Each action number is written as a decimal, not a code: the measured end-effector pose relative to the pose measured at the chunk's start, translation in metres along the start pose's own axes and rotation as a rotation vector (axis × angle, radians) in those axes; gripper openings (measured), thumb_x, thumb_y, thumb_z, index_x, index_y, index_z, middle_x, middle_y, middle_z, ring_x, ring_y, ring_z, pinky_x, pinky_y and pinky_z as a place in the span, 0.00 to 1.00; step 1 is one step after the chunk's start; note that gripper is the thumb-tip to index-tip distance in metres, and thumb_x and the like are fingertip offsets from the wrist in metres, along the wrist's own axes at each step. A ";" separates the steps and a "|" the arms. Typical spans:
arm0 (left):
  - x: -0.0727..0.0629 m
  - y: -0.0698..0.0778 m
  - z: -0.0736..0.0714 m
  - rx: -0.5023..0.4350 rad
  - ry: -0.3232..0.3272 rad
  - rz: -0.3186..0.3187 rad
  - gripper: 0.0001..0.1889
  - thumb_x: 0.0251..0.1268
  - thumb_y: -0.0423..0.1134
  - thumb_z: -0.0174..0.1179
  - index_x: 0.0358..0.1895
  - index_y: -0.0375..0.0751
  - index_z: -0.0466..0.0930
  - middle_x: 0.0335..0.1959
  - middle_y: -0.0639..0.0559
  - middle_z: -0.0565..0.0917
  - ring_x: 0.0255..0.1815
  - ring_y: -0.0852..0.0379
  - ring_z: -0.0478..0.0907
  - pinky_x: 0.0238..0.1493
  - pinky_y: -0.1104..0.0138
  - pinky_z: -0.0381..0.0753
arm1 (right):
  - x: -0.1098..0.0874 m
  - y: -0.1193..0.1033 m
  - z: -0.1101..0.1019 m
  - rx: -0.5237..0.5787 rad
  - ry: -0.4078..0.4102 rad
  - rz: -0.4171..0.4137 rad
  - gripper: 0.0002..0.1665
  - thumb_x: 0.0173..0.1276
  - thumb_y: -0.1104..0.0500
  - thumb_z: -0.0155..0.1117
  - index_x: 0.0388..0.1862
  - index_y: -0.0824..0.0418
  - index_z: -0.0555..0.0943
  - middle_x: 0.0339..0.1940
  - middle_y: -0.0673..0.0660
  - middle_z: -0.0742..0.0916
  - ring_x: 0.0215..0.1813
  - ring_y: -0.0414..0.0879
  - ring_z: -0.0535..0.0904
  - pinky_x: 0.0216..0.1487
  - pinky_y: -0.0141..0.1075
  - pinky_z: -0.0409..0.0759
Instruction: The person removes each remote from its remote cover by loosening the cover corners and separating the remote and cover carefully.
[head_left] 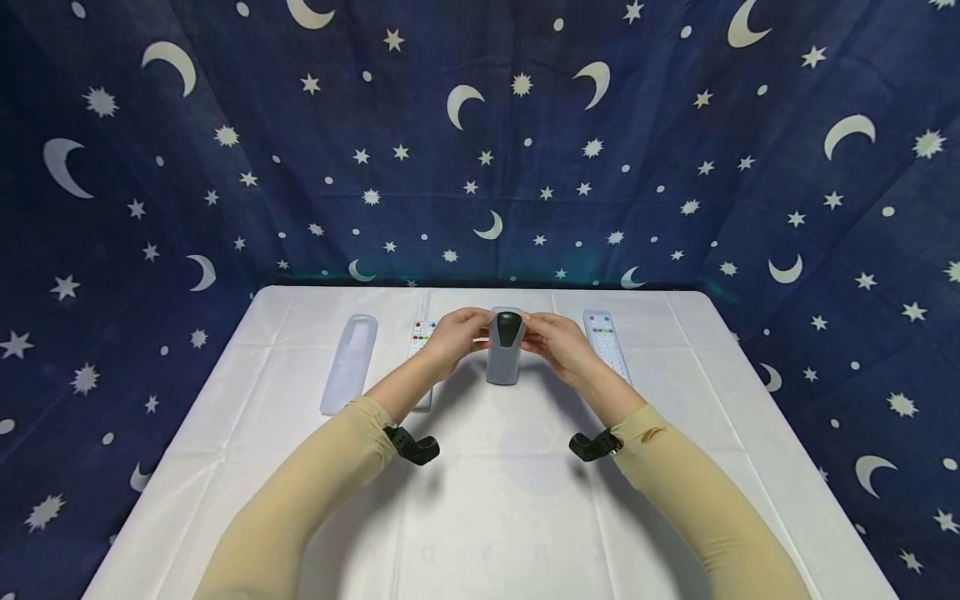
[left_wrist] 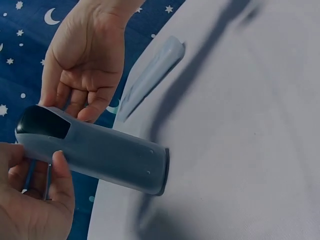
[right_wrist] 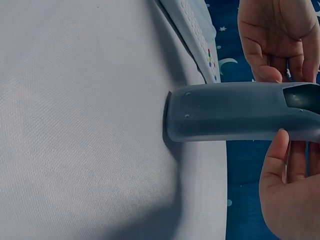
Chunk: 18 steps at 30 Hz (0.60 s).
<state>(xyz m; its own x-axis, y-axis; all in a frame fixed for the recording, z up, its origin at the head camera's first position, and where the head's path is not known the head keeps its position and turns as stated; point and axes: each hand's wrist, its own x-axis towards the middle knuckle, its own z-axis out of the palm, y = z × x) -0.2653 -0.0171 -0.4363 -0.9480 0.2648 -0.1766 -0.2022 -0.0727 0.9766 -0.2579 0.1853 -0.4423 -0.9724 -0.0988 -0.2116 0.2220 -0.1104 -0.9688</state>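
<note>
Translucent remote sleeve point(head_left: 502, 371), dark-ended remote control point(head_left: 509, 328) inside, held up, lower end at the white tablecloth point(head_left: 495, 517). Left hand point(head_left: 453, 335) and right hand point(head_left: 562, 343) pinch its opposite sides. Left of it: white remote point(head_left: 422, 335), then flat-lying cover point(head_left: 349, 367). Right of it: button-studded remote point(head_left: 606, 342), apparently in a pale cover.

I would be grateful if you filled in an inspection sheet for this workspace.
Surface: white-covered table, creases visible.
Job's things: grey device with a dark upper end, held between both hands; whether its lower end touches the table is unclear.
Clutter: pale translucent sleeve at left; partly hidden white remote beside it; second remote at right, buttons up.
Grippers: left hand and right hand grip the device from opposite sides.
Cables: nothing seen.
Surroundings: dark blue backdrop with pale moons and stars.
</note>
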 end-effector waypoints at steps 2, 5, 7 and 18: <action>0.000 0.001 0.000 0.001 -0.001 -0.019 0.15 0.81 0.40 0.54 0.58 0.32 0.80 0.49 0.43 0.83 0.50 0.52 0.81 0.51 0.64 0.85 | 0.001 0.001 0.000 -0.003 0.002 -0.005 0.18 0.80 0.59 0.60 0.57 0.73 0.79 0.37 0.55 0.86 0.41 0.43 0.83 0.47 0.32 0.85; 0.001 0.000 0.000 -0.002 -0.004 -0.040 0.16 0.82 0.41 0.54 0.58 0.33 0.80 0.48 0.43 0.82 0.49 0.53 0.80 0.48 0.66 0.85 | 0.001 0.002 0.000 -0.018 0.007 -0.009 0.16 0.80 0.60 0.59 0.55 0.72 0.79 0.37 0.54 0.86 0.41 0.43 0.83 0.46 0.31 0.84; 0.002 -0.001 0.000 -0.004 -0.006 -0.042 0.16 0.82 0.41 0.54 0.58 0.32 0.80 0.48 0.43 0.82 0.48 0.53 0.80 0.47 0.67 0.85 | 0.000 0.003 0.001 -0.021 0.013 -0.013 0.14 0.80 0.61 0.58 0.54 0.72 0.78 0.36 0.54 0.86 0.40 0.43 0.83 0.45 0.31 0.84; 0.004 -0.013 0.002 0.009 0.017 -0.064 0.15 0.82 0.37 0.52 0.58 0.28 0.80 0.48 0.38 0.81 0.40 0.56 0.79 0.43 0.72 0.83 | -0.002 0.009 0.002 -0.043 0.024 -0.010 0.15 0.80 0.67 0.55 0.57 0.79 0.76 0.42 0.55 0.83 0.40 0.41 0.81 0.45 0.29 0.83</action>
<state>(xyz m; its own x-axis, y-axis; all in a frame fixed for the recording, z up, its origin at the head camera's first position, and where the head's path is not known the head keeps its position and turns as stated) -0.2665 -0.0131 -0.4491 -0.9373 0.2520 -0.2407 -0.2603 -0.0472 0.9644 -0.2535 0.1823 -0.4505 -0.9760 -0.0740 -0.2047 0.2098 -0.0683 -0.9754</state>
